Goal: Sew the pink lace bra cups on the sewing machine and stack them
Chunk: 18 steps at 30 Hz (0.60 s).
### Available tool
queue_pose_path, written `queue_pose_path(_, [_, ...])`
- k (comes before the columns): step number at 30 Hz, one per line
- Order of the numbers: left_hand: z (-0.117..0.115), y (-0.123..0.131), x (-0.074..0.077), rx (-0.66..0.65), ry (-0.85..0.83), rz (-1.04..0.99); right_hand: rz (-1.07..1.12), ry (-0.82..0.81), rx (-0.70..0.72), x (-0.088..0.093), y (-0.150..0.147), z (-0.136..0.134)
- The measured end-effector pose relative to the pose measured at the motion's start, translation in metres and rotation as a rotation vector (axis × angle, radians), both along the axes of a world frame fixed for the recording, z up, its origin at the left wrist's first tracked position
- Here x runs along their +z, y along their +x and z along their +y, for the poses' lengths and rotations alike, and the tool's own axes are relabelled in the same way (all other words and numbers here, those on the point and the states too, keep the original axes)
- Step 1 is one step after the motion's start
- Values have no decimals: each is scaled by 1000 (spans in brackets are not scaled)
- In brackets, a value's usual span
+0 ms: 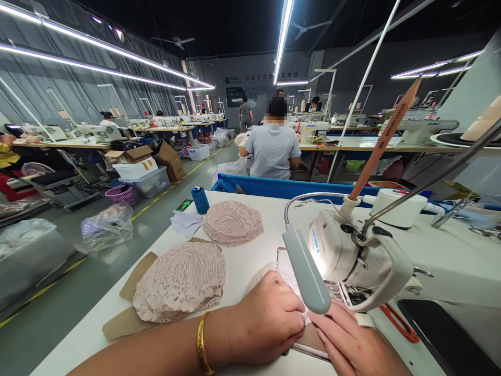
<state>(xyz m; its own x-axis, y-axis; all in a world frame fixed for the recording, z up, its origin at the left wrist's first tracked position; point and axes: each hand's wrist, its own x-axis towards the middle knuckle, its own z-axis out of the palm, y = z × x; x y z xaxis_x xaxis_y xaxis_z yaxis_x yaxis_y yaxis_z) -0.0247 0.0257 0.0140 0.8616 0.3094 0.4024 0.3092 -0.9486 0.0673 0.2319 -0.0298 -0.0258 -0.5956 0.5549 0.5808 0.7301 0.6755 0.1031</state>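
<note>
My left hand (266, 318), with a gold ring and a gold bangle, lies closed over a pale pink lace piece (287, 277) at the sewing machine's (352, 250) needle area, fingers curled and pressing the fabric down. My right hand (348, 342) sits just to its right, fingers extended flat on the same fabric in front of the presser foot. A grey lamp head (307, 271) hangs over both hands and hides part of the fabric. Two stacks of pink lace pieces lie to the left: a near stack (180, 282) and a far stack (234, 223).
A blue thread spool (200, 199), a phone (183, 205) and papers stand at the white table's (242, 261) far left. Red-handled scissors (399, 324) lie right of the machine. A person in a grey shirt (272, 149) sits ahead. Bags, boxes and bins line the aisle at left.
</note>
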Motion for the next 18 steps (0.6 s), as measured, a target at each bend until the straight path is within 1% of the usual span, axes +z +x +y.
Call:
queue_pose_path(2, [-2, 0, 1, -22, -7, 4, 8, -6, 40, 3, 1, -1])
queue_pose_path(8, [-4, 0, 0, -17, -23, 29, 19, 46, 32, 8, -3, -4])
queue_pose_path(12, [-3, 1, -1, 16, -17, 54, 50, -7, 19, 5, -6, -3])
queue_pose_path(18, [2, 1, -2, 33, -37, 64, 150, -96, -4, -3, 0, -1])
